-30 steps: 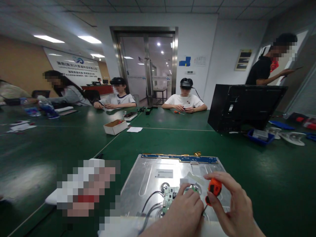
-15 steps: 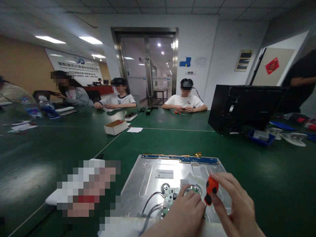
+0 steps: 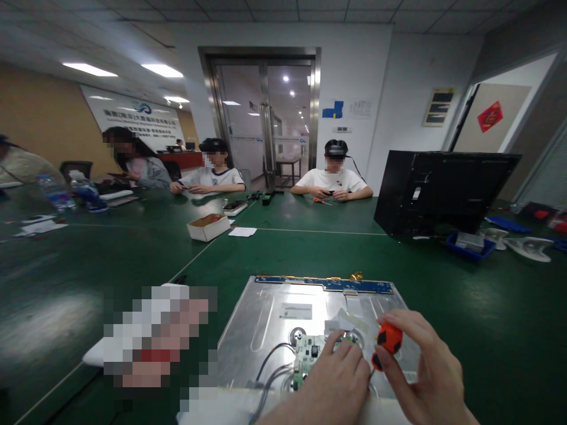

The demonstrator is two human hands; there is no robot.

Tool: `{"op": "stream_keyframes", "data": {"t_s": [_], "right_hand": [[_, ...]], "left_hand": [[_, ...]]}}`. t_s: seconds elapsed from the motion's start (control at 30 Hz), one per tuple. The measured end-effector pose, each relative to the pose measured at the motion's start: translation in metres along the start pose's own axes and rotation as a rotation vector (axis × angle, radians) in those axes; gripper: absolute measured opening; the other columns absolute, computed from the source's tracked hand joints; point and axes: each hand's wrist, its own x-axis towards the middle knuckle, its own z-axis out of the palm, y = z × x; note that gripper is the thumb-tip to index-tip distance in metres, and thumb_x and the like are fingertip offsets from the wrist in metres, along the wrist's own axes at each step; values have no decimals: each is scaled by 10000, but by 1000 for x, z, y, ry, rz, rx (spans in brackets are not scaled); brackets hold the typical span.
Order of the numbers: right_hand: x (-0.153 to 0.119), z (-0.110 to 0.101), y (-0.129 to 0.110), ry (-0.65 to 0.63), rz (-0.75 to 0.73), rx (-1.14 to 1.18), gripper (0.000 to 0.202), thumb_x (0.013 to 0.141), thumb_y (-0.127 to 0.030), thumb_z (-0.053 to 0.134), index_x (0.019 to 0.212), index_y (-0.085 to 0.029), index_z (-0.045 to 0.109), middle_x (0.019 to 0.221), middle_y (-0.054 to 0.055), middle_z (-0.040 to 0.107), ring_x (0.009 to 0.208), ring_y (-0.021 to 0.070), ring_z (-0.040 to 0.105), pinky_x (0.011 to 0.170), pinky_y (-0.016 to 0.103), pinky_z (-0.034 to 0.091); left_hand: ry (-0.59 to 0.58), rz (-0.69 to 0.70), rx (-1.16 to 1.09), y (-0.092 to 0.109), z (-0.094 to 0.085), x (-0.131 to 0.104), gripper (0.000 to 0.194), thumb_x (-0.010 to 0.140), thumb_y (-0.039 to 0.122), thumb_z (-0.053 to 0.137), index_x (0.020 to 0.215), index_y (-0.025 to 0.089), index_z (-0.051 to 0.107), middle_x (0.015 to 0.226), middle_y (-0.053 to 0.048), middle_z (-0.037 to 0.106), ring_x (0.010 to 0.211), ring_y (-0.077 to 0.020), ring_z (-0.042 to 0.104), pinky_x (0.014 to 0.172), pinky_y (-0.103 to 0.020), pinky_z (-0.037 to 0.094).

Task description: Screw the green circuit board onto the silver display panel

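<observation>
An orange-and-black screwdriver (image 3: 390, 337) is pinched by the handle between the thumb and fingers of my right hand (image 3: 427, 366). It tilts, its lower end pointing down toward my left hand; the tip is hidden. My left hand (image 3: 339, 375) lies curled over the right side of a green circuit board (image 3: 312, 351), holding it, with its fingertips partly hidden. The board sits on the back of a silver metal display panel (image 3: 266, 307). Grey and black cables (image 3: 270, 383) run from the board's left side. A blue circuit strip (image 3: 323, 284) lines the panel's far edge.
A white box (image 3: 208, 229) and a paper slip (image 3: 243, 232) lie farther up the green table (image 3: 283, 251). At right stand a black monitor (image 3: 443, 189) and a blue tray (image 3: 469, 247). Several people sit across the table. A blurred-out item (image 3: 155, 330) lies left of the panel.
The screwdriver handle has turned and shifted slightly right in my right hand's fingers. My left hand stays on the board. A standing person at far right has left the view.
</observation>
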Motion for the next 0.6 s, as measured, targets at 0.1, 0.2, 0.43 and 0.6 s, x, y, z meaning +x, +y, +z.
{"op": "stream_keyframes", "data": {"t_s": [0.1, 0.2, 0.43, 0.6], "right_hand": [[-1, -2, 0, -14, 6, -8, 331, 912, -137, 575, 1243, -146, 575, 1049, 101, 667, 968, 204, 661, 803, 300, 585], [-1, -3, 0, -33, 32, -42, 345, 929, -149, 549, 1274, -149, 569, 1067, 106, 652, 964, 206, 658, 776, 302, 582], [1, -2, 0, -23, -3, -38, 307, 932, -195, 611, 1232, -143, 577, 1031, 94, 654, 953, 197, 646, 802, 286, 574], [3, -2, -2, -34, -24, -55, 330, 926, -122, 595, 1253, -155, 613, 991, 77, 628, 888, 169, 639, 731, 247, 559]], "left_hand": [[-4, 3, 2, 0, 1, -1, 210, 980, 337, 619, 1003, 128, 626, 972, -75, 688, 944, -247, 624, 1128, -463, 302], [-3, -8, -8, 0, 1, -1, 237, 993, 365, 605, 1011, 129, 622, 964, -74, 685, 942, -250, 622, 1118, -470, 315], [-32, -4, 10, -1, -2, 0, 238, 984, 358, 618, 1023, 124, 625, 983, -74, 697, 966, -255, 622, 1112, -473, 325], [-29, 4, 18, -1, 1, -1, 244, 964, 333, 641, 1072, 115, 619, 1043, -76, 697, 984, -254, 617, 1113, -469, 309]]}}
